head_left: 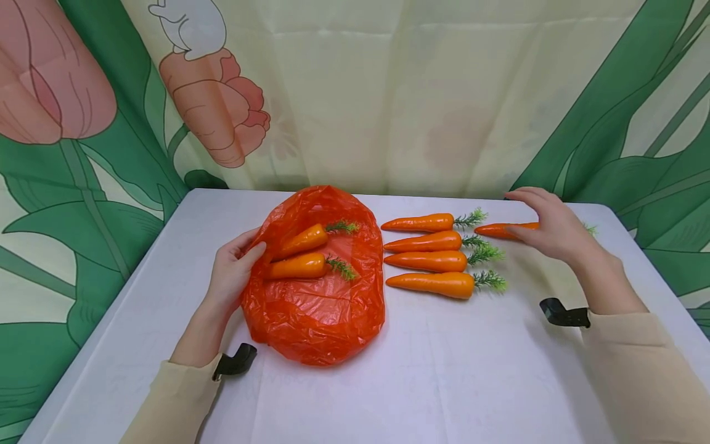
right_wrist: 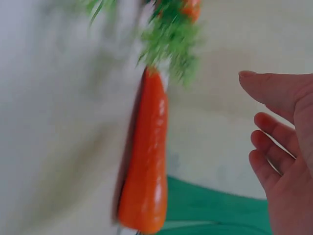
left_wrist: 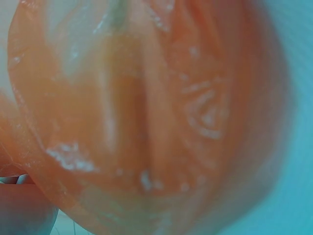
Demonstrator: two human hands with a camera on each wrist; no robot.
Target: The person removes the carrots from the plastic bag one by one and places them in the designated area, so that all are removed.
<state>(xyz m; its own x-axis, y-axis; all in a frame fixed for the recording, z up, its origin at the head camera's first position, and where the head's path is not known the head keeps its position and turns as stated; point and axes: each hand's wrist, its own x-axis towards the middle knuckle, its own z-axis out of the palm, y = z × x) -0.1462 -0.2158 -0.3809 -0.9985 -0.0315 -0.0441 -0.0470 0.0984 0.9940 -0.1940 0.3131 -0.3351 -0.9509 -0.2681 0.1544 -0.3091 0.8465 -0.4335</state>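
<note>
A red plastic bag (head_left: 327,308) lies with its mouth spread wide, and two carrots (head_left: 302,266) with green tops rest inside it. My left hand (head_left: 232,271) pinches the bag's left rim between thumb and fingers. In the left wrist view the bag (left_wrist: 195,122) fills the picture, blurred, with a carrot showing through. At the right, my right hand (head_left: 560,228) hovers over a single carrot (head_left: 493,230), fingers spread and hiding its thick end. The right wrist view shows that carrot (right_wrist: 146,161) whole, apart from the hand (right_wrist: 288,142).
Just right of the bag, several carrots (head_left: 429,260) lie in a stacked row, tips toward the bag and green tops to the right. They rest on a white-covered table (head_left: 444,370). Behind it hangs a printed curtain (head_left: 388,92).
</note>
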